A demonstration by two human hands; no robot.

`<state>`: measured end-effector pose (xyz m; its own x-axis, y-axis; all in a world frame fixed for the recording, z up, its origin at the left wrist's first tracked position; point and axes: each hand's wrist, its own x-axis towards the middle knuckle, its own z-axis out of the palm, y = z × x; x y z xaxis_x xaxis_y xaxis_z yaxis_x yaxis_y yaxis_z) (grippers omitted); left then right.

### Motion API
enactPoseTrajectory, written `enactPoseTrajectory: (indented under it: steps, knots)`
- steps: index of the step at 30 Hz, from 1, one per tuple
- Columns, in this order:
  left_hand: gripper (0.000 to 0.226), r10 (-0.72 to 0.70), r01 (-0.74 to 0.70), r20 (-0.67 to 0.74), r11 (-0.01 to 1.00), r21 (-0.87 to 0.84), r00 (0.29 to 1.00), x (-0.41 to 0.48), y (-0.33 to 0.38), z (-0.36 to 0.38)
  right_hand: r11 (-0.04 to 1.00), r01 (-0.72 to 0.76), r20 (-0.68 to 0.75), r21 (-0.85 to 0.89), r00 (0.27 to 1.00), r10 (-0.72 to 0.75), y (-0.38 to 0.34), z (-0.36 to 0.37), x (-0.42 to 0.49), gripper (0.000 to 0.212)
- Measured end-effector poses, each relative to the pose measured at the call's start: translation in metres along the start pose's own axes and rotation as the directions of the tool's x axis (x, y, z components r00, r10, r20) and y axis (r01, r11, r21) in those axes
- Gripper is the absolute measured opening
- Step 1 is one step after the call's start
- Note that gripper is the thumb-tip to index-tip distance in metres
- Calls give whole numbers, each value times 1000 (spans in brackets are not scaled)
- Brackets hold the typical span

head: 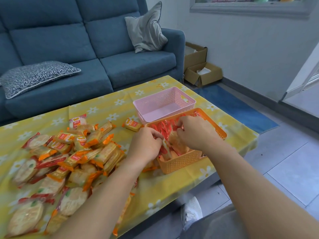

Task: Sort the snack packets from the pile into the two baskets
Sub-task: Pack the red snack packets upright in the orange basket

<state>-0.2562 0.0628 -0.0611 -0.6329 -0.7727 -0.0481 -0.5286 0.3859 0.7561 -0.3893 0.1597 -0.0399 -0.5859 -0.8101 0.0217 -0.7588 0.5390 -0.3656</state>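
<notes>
left hand pinches a red-edged packet over the orange plastic basket | right hand grips a round cracker packet there, fingertips hidden | blurry packet pile on desk, cut off left

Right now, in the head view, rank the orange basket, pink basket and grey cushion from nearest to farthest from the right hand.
1. Orange basket: the right hand is over it, holding a snack packet.
2. Pink basket: just behind it.
3. Grey cushion: on the sofa, beyond the table.
</notes>
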Motion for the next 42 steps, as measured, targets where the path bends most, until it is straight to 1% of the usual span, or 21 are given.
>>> enactPoseTrajectory:
  steps: [4,7,10,13,14,16,18,20,21,23,24,25,27,28,30,32,34,36,39,41,42]
  knots:
    - [10,5,-9,12,937,350,1000,0,-6,8,987,-65,117,147,992,47,-7,26,5,17]
    - [17,73,-69,10,871,487,997,-3,-17,11,978,-75,209,196,977,33,-9,32,10,30]
    - [16,28,-35,23,916,399,999,-3,-29,12,948,-127,343,291,939,21,-7,26,13,32]
    - [9,37,-48,39,942,333,999,-1,-30,14,989,-55,382,138,924,-2,-12,29,10,20]
    - [5,54,-61,35,968,242,998,-1,-31,11,998,-36,370,51,929,14,-17,32,9,17]
    - [9,60,-62,26,997,45,998,-1,-31,1,991,-47,295,-122,952,82,-25,31,5,18]
    - [12,38,-38,-21,999,-9,999,-7,-43,-24,971,-51,139,-236,987,85,-42,21,-1,15]
    - [11,34,-32,-35,998,58,999,-17,-62,-52,983,-15,-9,-185,1000,14,-60,17,-5,5]
    - [10,23,-19,-34,994,106,999,-24,-73,-67,995,28,-30,-92,999,-31,-70,19,-8,7]
    - [10,-18,22,-22,982,190,1000,-43,-96,-97,976,139,57,167,987,-151,-97,29,-16,17]
    - [11,-38,40,-10,973,229,999,-52,-105,-107,959,174,137,225,969,-208,-106,36,-20,22]
    - [12,-63,62,-3,961,268,998,-64,-115,-116,958,205,228,202,941,-250,-118,46,-23,28]
    - [15,-104,95,5,924,371,995,-82,-134,-125,965,257,391,47,884,-255,-133,69,-25,32]
    - [17,-128,112,10,901,419,992,-91,-144,-129,958,284,443,-31,863,-242,-139,83,-25,27]
    - [18,-187,138,71,888,439,980,-98,-154,-133,932,326,505,-158,838,-208,-141,105,-24,7]
    - [12,-200,128,143,908,400,969,-102,-154,-139,911,349,540,-218,821,-185,-145,119,-23,6]
    - [11,-132,32,202,900,434,971,-106,-152,-142,920,330,575,-213,803,-156,-149,121,-23,26]
    - [26,-81,-75,269,849,524,960,-114,-151,-139,936,305,587,-174,796,-150,-148,113,-24,38]
    - [56,-183,-112,366,748,654,913,-125,-167,-133,885,409,634,-222,750,-187,-146,107,-32,63]
    - [74,-246,-116,404,716,688,881,-128,-181,-134,835,486,689,-258,699,-194,-149,110,-43,83]
    - [77,-246,-119,402,708,696,882,-128,-187,-135,814,511,700,-277,688,-194,-151,114,-48,88]
